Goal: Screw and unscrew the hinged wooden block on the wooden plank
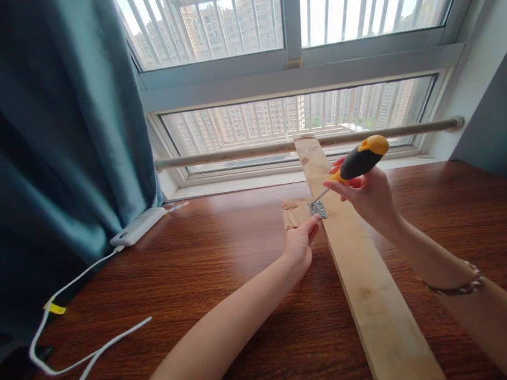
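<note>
In the head view, my right hand [370, 195] is closed around a screwdriver [360, 161] with a yellow and black handle. The screwdriver slants down to the left, its tip at a small metal hinge [320, 211]. That hinge lies across the joint between a long pale wooden board [368, 287] and a short wooden piece [292, 215] beside it. My left hand [300, 246] has its thumb and fingertips pressed to the hinge's lower edge, the other fingers curled in. Whether a screw sits under the tip is too small to tell.
The board lies lengthwise on a dark brown wooden table [223, 244], its far end near a horizontal rail [230, 155] by the window. A white power strip [138, 227] with a white cable [77, 279] lies at left, beside a blue curtain [50, 118].
</note>
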`<state>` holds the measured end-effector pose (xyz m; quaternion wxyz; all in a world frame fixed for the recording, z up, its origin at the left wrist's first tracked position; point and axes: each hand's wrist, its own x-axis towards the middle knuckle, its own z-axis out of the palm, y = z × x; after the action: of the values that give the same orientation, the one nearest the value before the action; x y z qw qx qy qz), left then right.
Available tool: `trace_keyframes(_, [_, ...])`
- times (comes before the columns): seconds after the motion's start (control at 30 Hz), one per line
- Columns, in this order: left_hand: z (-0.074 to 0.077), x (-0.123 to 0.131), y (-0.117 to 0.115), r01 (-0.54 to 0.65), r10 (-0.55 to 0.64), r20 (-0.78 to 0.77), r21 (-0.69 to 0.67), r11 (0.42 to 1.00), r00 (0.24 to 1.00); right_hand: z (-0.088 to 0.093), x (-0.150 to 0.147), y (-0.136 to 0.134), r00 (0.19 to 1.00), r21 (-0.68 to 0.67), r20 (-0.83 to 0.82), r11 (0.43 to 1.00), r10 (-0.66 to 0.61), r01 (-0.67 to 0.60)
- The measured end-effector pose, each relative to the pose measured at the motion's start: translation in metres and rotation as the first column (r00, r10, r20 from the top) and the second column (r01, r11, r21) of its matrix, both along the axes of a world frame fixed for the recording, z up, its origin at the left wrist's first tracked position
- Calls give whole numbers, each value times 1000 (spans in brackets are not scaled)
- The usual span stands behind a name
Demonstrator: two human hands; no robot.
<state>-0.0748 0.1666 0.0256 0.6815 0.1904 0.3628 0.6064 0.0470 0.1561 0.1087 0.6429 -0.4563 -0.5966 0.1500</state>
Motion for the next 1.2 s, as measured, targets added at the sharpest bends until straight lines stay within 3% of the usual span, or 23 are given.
trace_keyframes(0.07, [-1, 0, 0, 10, -10, -2, -6, 1000, 1000, 7, 3, -3, 979, -55, -115, 983, 169, -176])
trace_keyframes(0.13, [-2, 0, 1, 25, -25, 8, -8, 1000, 1000, 15, 9, -6, 934, -136, -171, 931, 314, -338])
trace_keyframes(0.23, [-2, 0, 0, 29, -29, 18, -16, 999, 999, 21, 17, -10, 895, -243, -185, 864, 406, -442])
trace_keyframes(0.3, [-1, 0, 0, 17, -17, 14, -20, 1000, 1000, 18, 17, -10, 936, -255, -126, 901, 329, -351])
trace_keyframes(0.4, [0, 0, 0, 6, -5, 20, -15, 1000, 1000, 7, 9, -7, 998, -161, 5, 985, 58, -57])
trace_keyframes(0.5, [0, 0, 1, 0, 0, 23, -11, 1000, 1000, -4, -2, -6, 996, -76, -34, 994, -87, 84])
trace_keyframes(0.63, [0, 0, 0, 1, -1, 2, -15, 1000, 1000, -7, -7, -7, 987, -77, -152, 996, -54, 43])
trace_keyframes(0.8, [1, 0, -1, 24, -24, 10, -14, 1000, 1000, 6, 1, -7, 948, 12, -317, 1000, -6, 11])
trace_keyframes(0.93, [0, -1, -1, 28, -27, 19, -23, 999, 999, 9, 10, -6, 962, 19, -272, 1000, -2, 7])
trace_keyframes(1.2, [0, -1, 0, 50, -48, 48, -28, 998, 998, -8, 12, 6, 983, -105, -186, 994, -2, -18])
